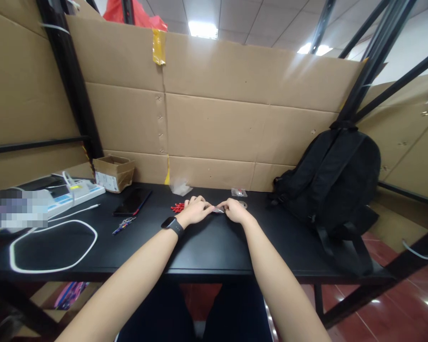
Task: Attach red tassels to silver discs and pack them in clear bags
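Note:
A small shiny clear plastic packet [219, 209] lies low over the black table, between my two hands. My left hand [197, 211], with a dark watch on its wrist, pinches the packet's left end with thumb and finger. At the other end, the fingers of my right hand [234, 210] are closed on it. What the packet contains is too small to make out. A cluster of small red pieces [177, 207] rests just left of my left hand, partly hidden by it. Behind my right hand a pale ring-shaped roll [244, 204] shows in part.
Farther back lie a crumpled clear bag [180, 189] and another clear packet [239, 192]. On the left are a phone [132, 202], keys [124, 225], a small cardboard box [114, 173], a power strip [74, 194] and a white cable [53, 271]. A black backpack [335, 175] stands right.

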